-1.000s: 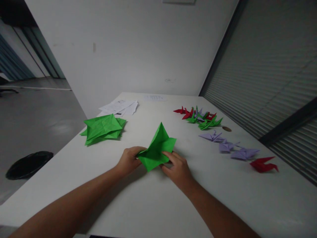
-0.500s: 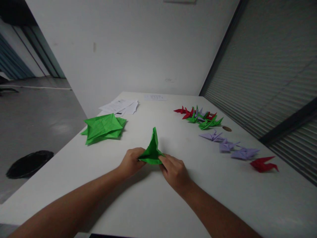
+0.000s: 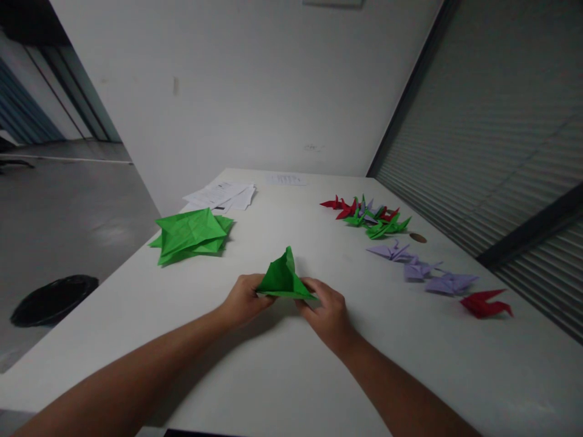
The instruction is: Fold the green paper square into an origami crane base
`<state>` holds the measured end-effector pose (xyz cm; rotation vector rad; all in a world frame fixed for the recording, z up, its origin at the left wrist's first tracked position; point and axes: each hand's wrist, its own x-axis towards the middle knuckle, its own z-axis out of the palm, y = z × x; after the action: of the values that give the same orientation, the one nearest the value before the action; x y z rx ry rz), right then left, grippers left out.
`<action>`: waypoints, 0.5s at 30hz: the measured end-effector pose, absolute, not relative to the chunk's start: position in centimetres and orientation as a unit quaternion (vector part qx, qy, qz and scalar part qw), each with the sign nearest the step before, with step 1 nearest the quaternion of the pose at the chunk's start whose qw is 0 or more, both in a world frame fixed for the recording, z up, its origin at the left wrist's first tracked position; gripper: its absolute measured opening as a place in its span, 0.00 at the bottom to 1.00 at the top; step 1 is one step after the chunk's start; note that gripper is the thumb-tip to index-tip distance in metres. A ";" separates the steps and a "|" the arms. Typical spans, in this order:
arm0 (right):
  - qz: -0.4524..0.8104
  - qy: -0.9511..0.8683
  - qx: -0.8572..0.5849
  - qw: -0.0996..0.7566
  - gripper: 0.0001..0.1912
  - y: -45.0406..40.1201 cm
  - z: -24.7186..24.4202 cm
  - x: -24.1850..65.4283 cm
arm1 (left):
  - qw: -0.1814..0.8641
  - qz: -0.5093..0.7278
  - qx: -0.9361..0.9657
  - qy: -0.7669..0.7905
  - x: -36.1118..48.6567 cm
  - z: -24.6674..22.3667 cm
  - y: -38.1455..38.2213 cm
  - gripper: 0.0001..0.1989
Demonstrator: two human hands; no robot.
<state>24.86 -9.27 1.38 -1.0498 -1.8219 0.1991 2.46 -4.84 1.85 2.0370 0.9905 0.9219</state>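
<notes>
Between my hands is a partly folded sheet of green origami paper (image 3: 283, 279), one flap standing up in a point and its lower edge spread sideways. My left hand (image 3: 246, 297) pinches its left corner, thumb underneath. At the right corner, my right hand (image 3: 327, 308) has the paper between thumb and fingers. Both hands are just above the white table (image 3: 273, 376). The far side of the folds and some fingertips are hidden.
Flat folded green papers (image 3: 191, 235) lie stacked at the left, with printed sheets (image 3: 221, 195) behind. To the right are a pile of paper cranes (image 3: 364, 215), several purple cranes (image 3: 419, 267) and a red crane (image 3: 486, 303). A black-lined bin (image 3: 53, 300) stands left on the floor.
The green paper's standing point has come lower and its base has spread wider, opening the fold. My right hand has shifted slightly to the right, its fingers now farther apart.
</notes>
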 end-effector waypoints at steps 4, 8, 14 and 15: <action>0.116 -0.767 -0.377 0.507 0.05 -8.7 1.8 24.7 | 0.350 0.365 0.773 0.383 2.5 1.6 -4.8 0.07; 0.166 -0.738 -0.407 0.512 0.03 -8.3 1.2 24.5 | 0.367 0.383 0.751 0.394 2.6 1.5 -4.9 0.09; 0.338 -0.628 -0.462 0.527 0.09 -8.3 0.5 24.1 | 0.483 0.452 0.653 0.369 3.1 1.3 -4.7 0.27; 0.354 -0.616 -0.460 0.533 0.10 -8.3 0.5 24.1 | 0.499 0.449 0.644 0.368 3.2 1.3 -4.7 0.28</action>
<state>24.08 -8.32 0.55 -1.0964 -1.4686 0.8453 3.19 -4.72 1.31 1.5572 0.8898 1.0873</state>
